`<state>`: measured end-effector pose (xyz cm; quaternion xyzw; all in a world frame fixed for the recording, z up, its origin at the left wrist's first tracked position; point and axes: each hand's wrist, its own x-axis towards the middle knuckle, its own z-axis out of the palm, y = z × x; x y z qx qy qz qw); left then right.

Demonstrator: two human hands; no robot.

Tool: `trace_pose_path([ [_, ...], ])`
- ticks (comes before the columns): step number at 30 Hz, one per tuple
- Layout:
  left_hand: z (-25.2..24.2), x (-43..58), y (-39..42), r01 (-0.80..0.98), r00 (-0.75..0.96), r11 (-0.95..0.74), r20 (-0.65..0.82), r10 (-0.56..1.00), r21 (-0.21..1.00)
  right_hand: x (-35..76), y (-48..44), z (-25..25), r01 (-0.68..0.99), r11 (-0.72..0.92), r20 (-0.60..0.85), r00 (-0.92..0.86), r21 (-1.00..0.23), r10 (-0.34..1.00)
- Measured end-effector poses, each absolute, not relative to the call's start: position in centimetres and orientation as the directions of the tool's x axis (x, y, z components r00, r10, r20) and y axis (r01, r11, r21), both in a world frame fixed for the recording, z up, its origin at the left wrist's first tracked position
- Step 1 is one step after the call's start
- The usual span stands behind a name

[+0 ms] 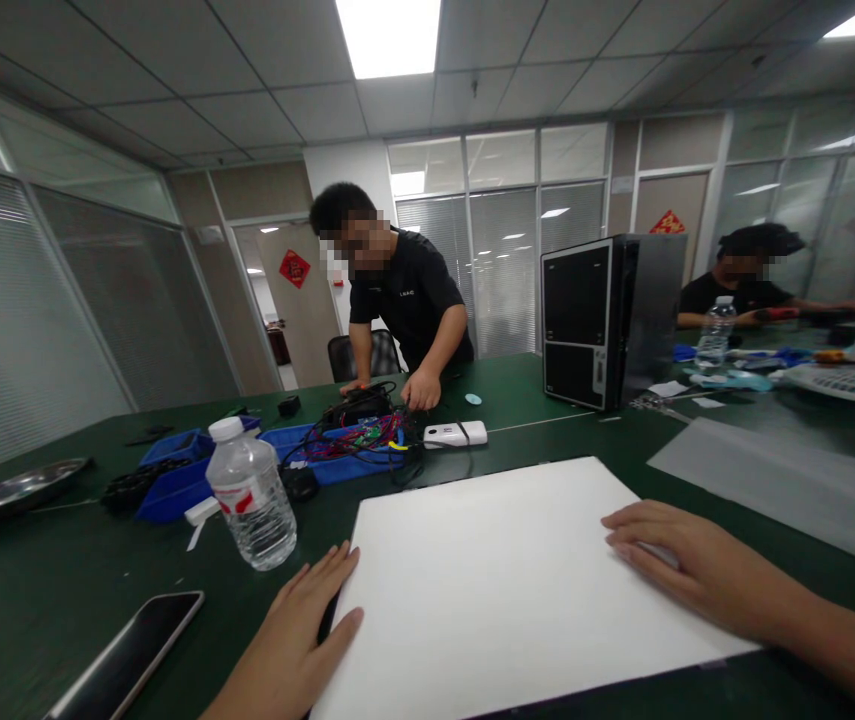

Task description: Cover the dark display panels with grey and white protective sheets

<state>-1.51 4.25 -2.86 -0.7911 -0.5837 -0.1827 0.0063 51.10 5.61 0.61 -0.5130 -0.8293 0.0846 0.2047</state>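
A large white sheet lies flat on the green table, with a thin dark edge showing beneath it. At its left edge rests my left hand, thumb spread from the fingers and fingertips touching the sheet's border. My right hand lies over the sheet's right edge, palm down, fingers stretched out and slightly bent, holding nothing. Left of the sheet, close to my left hand, a clear water bottle with a white cap stands upright.
A phone lies at the lower left. Blue trays of wires and a white device lie beyond the sheet. A computer tower stands behind. One person leans over the trays; another sits far right. Translucent film lies right.
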Motion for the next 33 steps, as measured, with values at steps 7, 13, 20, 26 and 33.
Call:
trace_pose_path([
  [7, -2.5, -2.0, 4.3, 0.908, 0.267, -0.338, 0.280, 0.922, 0.248, 51.0, 5.4, 0.4, 0.806, 0.452, 0.229, -0.391, -0.382, 0.892],
  [13, -2.6, -2.5, 4.6, 0.874, 0.249, -0.349, 0.304, 0.919, 0.339, 51.5, 6.0, 0.0, 0.805, 0.464, 0.250, -0.395, -0.369, 0.884],
  [20, -2.1, -2.2, 4.2, 0.872, 0.227, -0.316, 0.263, 0.938, 0.373, 61.8, 10.1, -2.3, 0.970, 0.153, 0.429, -0.058, -0.190, 0.901],
  [26, -2.5, -1.7, 4.1, 0.908, 0.236, -0.319, 0.295, 0.926, 0.273, 70.5, 11.8, -5.4, 0.940, -0.201, 0.299, 0.282, -0.275, 0.912],
  [33, -2.4, -1.5, 4.0, 0.926, 0.260, -0.319, 0.272, 0.927, 0.204, 67.3, 10.3, -4.4, 0.976, -0.083, 0.363, 0.154, -0.202, 0.919],
])
